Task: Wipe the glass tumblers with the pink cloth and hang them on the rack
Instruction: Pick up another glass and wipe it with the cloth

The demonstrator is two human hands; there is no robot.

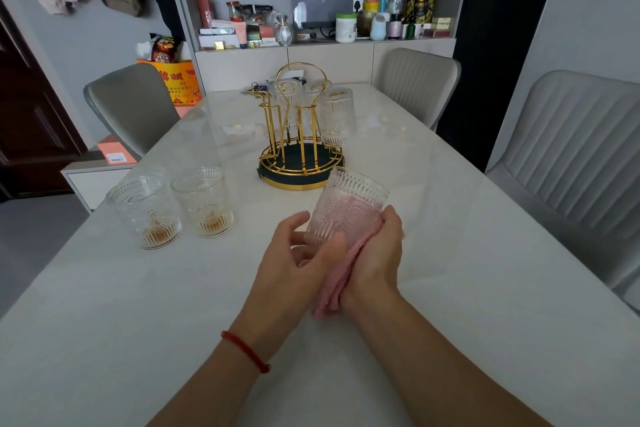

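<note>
From the head view, both hands meet over the near middle of the white counter (pixel 450 253). The left hand (pixel 298 263) cups the base of a ribbed glass tumbler (pixel 346 206), its thumb lying against the lower wall and the other fingers (pixel 294 224) curled round the far side. The tumbler is tilted, mouth pointing up and away toward the rack. The right hand (pixel 377 253) wraps the tumbler's right side, fingers pressed together, with the pink cloth (pixel 337 282) caught between palm and glass; part of the cloth shows pink through the glass, and the rest trails down between the 2 wrists. A red cord bracelet (pixel 244 350) circles the left wrist.

To the left stand 2 more tumblers (pixel 202 201), upright, just beside each other, each with a little amber liquid at the bottom. Beyond the hands sits the gold wire rack (pixel 301 135) on its dark round base, with at least 3 tumblers hung upside down on its prongs; the nearest inverted one (pixel 337 116) is on the right side. Grey chairs (pixel 561 156) stand round the counter.
</note>
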